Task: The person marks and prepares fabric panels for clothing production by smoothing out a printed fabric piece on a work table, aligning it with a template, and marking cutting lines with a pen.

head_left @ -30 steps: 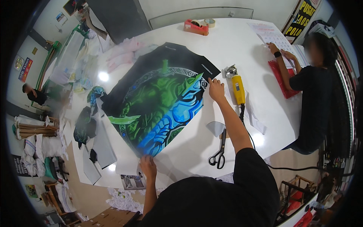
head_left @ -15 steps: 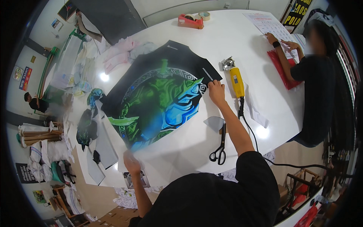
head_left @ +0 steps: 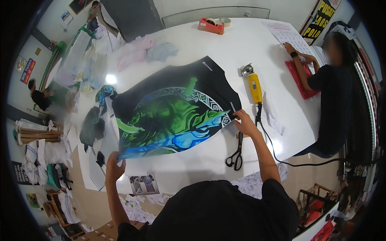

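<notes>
A black shirt panel (head_left: 177, 108) with a green and blue print lies across the white table (head_left: 201, 170). Its near left corner is pinched in my left hand (head_left: 115, 165). At its right edge my right hand (head_left: 246, 123) grips the black border, fingers closed on the cloth. Black-handled scissors (head_left: 234, 159) lie just below my right hand, their blades partly hidden by it and the cloth. A yellow electric cutter (head_left: 255, 87) with a round metal head rests to the right of the panel.
Dark printed scraps (head_left: 91, 126) lie left of the panel, pale pink cloth (head_left: 136, 52) behind it. A red tape dispenser (head_left: 211, 27) stands at the far edge. The cutter's black cord (head_left: 277, 154) runs off right. A co-worker (head_left: 335, 96) handles paper near a red packet (head_left: 300, 80).
The panel has shifted nearer and its lower edge is drawn out. My left hand has moved left with its corner; my right hand has come slightly nearer and right, holding the edge.
</notes>
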`<state>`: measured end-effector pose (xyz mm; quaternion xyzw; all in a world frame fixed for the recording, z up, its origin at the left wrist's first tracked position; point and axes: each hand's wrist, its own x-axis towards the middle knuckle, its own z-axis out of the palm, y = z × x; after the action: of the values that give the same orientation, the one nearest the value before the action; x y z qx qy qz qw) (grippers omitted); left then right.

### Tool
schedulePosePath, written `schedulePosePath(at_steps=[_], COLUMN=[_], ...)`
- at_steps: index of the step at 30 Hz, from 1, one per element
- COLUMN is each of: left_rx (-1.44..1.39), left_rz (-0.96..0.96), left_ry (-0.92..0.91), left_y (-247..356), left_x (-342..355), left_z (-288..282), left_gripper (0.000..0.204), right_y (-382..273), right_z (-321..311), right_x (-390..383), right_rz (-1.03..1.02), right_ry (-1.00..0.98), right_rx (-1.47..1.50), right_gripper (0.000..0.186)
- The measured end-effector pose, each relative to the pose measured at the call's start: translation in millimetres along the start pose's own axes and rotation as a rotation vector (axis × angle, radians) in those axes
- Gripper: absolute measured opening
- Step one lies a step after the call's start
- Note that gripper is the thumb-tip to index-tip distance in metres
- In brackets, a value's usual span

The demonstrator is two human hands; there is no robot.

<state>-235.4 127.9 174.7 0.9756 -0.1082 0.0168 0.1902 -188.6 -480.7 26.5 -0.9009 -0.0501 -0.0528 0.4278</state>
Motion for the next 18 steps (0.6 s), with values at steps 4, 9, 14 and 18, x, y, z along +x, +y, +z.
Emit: schedulePosePath(at_steps=[4, 9, 14, 18], left_rx=[-0.108, -0.208, -0.266, -0.278], left_rz=[-0.069, -0.256, -0.214, -0.207], left_ry=[-0.037, -0.155, -0.154, -0.183], left_y=[-27.1, -39.1, -87.0, -151.3], left_x=[-9.6, 4.5, 48.7, 101.6], left_z=[-8.4, -26.0, -23.4, -6.0], left_gripper=[0.02, 0.015, 0.012, 0.017], right_y=[-14.7, -21.9, -6.6, 13.7], right_z=[-16.3, -29.5, -35.1, -30.9], right_x=[-15.8, 3.7, 58.3, 126.5], right_rz=[0.132, 0.088, 0.11, 0.174], right_ry=[-0.168, -0.151, -0.118, -0.166], right_rx=[-0.136, -0.326, -0.372, -0.281], right_gripper=[0.024, 0.013, 0.012, 0.026])
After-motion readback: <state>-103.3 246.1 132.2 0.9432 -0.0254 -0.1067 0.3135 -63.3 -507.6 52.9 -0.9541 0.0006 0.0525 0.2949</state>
